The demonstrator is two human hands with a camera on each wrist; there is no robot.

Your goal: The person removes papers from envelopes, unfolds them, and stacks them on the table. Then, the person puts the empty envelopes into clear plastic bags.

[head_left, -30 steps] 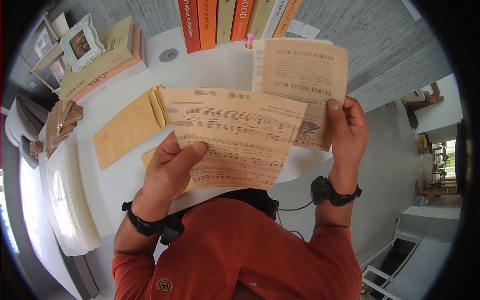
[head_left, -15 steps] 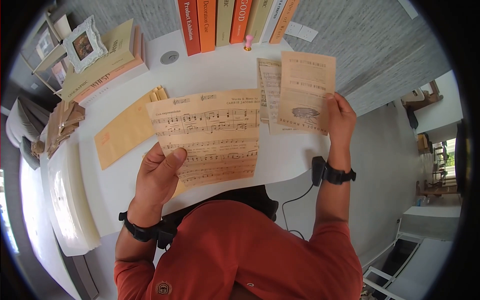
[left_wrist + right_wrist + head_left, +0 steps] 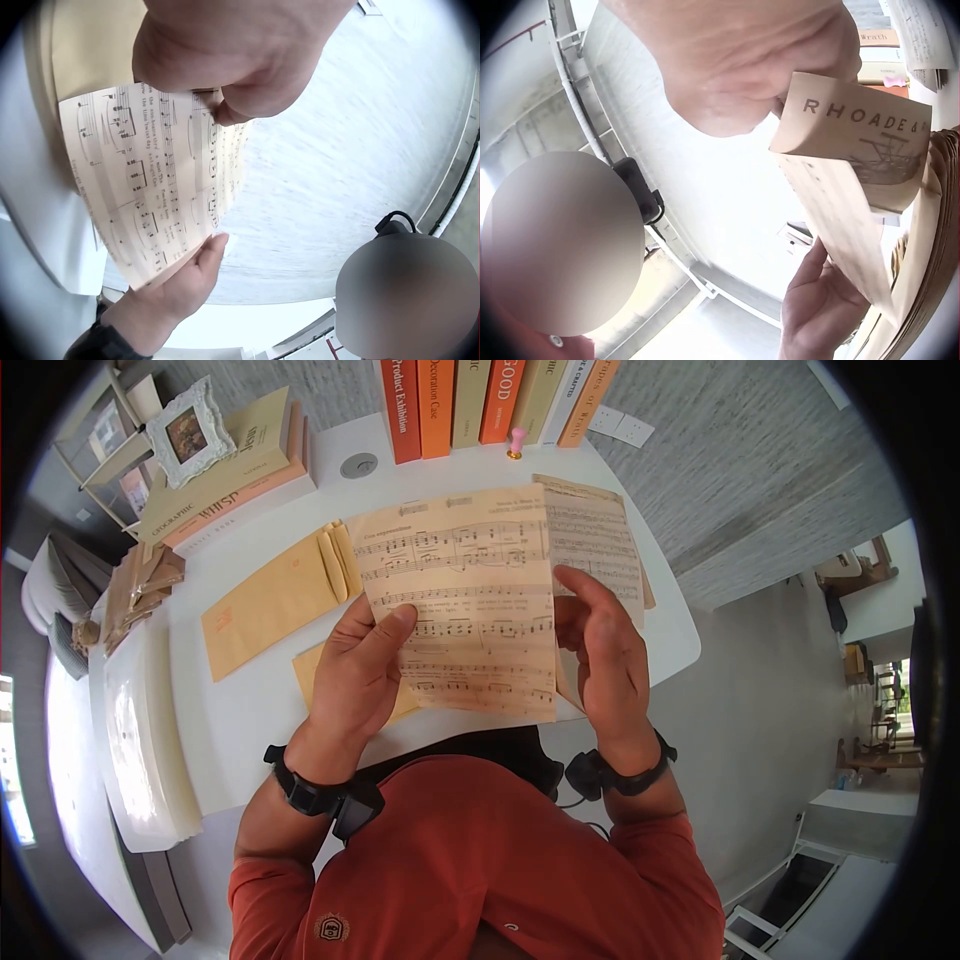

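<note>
My left hand (image 3: 362,670) pinches a tan sheet of music (image 3: 470,600) at its left edge, thumb on the printed front. The sheet is held up over the white table, facing me. At its right edge is my right hand (image 3: 610,665), index finger raised beside the paper. In the right wrist view, the right hand grips a brown printed sheet (image 3: 855,127) lettered "RHOADE &"; it sits behind the music sheet and is mostly hidden in the head view. Older music sheets (image 3: 600,550) lie on the table behind.
Yellow envelopes (image 3: 275,600) lie on the left of the table (image 3: 665,645). Farther left are brown paper packets (image 3: 140,595) and a clear plastic stack (image 3: 150,750). Upright books (image 3: 490,405), a pink-handled stamp (image 3: 516,442) and stacked books (image 3: 225,480) with a white frame (image 3: 190,438) stand behind.
My right hand has brought the brown printed sheet from the right side leftward and down, behind the music sheet. My left hand has moved the music sheet slightly up and to the right.
</note>
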